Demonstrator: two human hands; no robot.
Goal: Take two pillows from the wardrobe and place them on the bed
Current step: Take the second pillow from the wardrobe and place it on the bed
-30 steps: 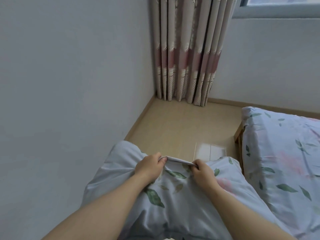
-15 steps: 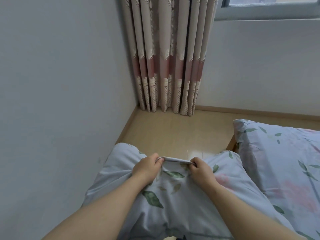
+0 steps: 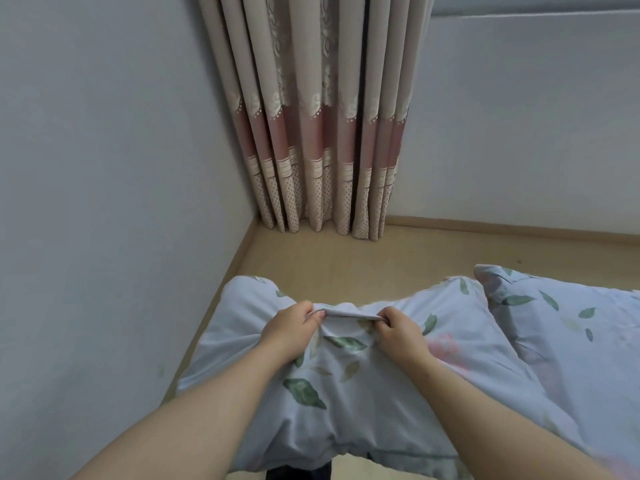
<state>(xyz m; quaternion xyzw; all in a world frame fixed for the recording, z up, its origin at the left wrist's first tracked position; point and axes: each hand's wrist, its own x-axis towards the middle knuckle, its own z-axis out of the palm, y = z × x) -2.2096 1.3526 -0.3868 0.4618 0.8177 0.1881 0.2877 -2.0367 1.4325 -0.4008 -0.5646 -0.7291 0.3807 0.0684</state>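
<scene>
Pale-blue, leaf-printed cotton fills the lower centre of the frame: a pillow (image 3: pixel 346 386) carried toward the bed (image 3: pixel 571 323) at right. Left hand (image 3: pixel 291 329) and right hand (image 3: pixel 398 332) each pinch its top seam, fists closed on the fabric, a short fold stretched between them at mid-frame. The pillow hangs below the hands, over the floor (image 3: pixel 346 261) and near the bed's edge. Carrying appears under way; next, seemingly, a swing rightward and a release onto the bedding. A curtain (image 3: pixel 322 133) hangs in the upper centre.
</scene>
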